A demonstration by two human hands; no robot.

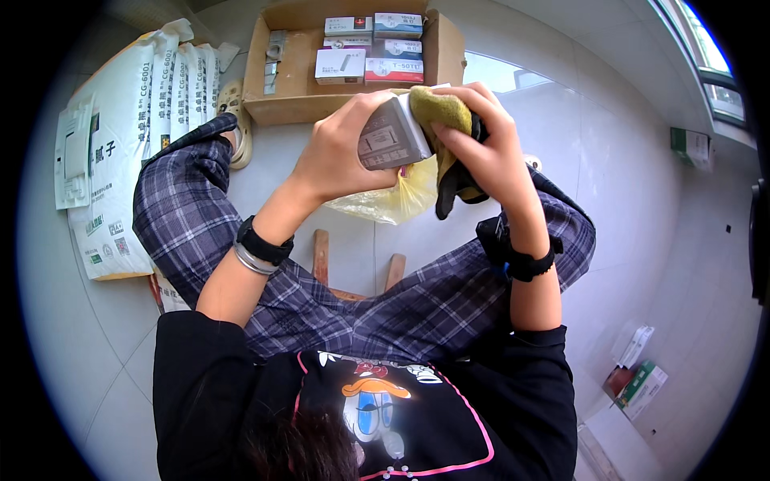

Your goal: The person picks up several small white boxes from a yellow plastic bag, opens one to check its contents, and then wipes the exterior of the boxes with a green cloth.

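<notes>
My left hand point(334, 147) holds a small grey printed box point(391, 138) with white edges, tilted up in front of my knees. In my right hand point(496, 141) is a bunched olive-green and black cloth or glove point(442, 114). It presses against the right side of the grey box. Below both hands a knotted, translucent yellow plastic bag point(385, 198) shows, partly hidden by them. Just beyond stands an open cardboard carton point(301, 108) with several small printed boxes point(394, 71) in its right part and a few small metal-looking pieces point(271, 78) along its left side.
White printed sacks point(120, 174) lie at the left, with white plastic plates point(73, 156) on top. Wooden legs point(322, 258), apparently of a low stool, show between my thighs. Green-and-white boxes point(642, 385) rest at the right. Another green-and-white box point(690, 147) is near the window.
</notes>
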